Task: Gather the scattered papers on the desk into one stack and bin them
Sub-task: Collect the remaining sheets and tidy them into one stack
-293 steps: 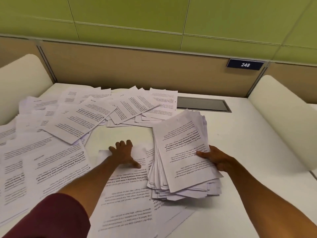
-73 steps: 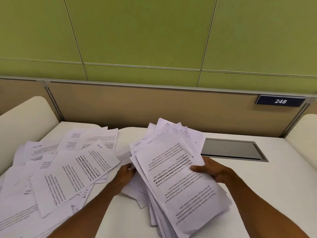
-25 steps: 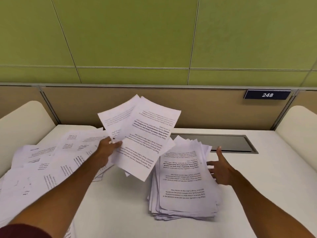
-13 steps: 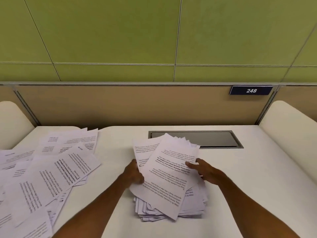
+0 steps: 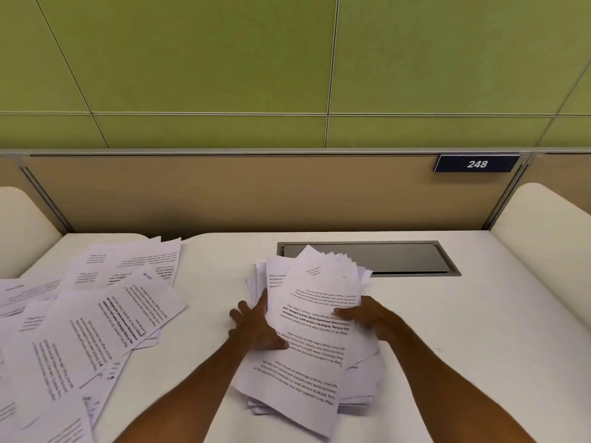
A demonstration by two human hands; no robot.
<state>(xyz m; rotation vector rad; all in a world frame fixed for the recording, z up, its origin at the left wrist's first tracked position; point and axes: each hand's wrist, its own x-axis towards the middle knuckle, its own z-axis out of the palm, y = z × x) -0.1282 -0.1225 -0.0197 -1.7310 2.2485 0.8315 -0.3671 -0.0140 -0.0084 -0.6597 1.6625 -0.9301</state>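
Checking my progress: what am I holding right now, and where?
The paper stack: left hand grips its left edge, right hand its right edge, thumbs on top.

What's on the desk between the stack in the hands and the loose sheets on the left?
In the head view, just bare white desk; only the left hand grips the left edge of the stack, facing the loose sheets.
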